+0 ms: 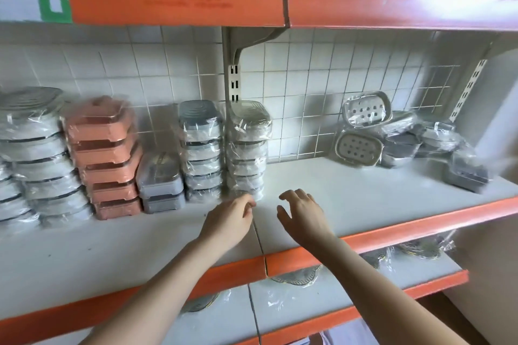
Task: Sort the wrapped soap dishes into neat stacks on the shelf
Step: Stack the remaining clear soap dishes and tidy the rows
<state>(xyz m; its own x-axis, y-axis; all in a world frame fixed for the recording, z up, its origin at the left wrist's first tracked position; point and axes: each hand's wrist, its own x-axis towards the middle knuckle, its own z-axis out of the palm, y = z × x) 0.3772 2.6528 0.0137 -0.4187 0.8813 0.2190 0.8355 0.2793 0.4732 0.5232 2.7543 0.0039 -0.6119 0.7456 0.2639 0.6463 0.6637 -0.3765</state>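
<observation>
Plastic-wrapped soap dishes are sitting in stacks (248,148) along the left of a white shelf (322,185) edged in orange, with a loose pile (406,137) lying jumbled at the right against a white tiled wall (308,87). Both hands are hovering low over the shelf: the left hand (228,223) is loosely curling by the nearest grey stack, its grip holding nothing, and the right hand (304,217) is spreading its fingers.
</observation>
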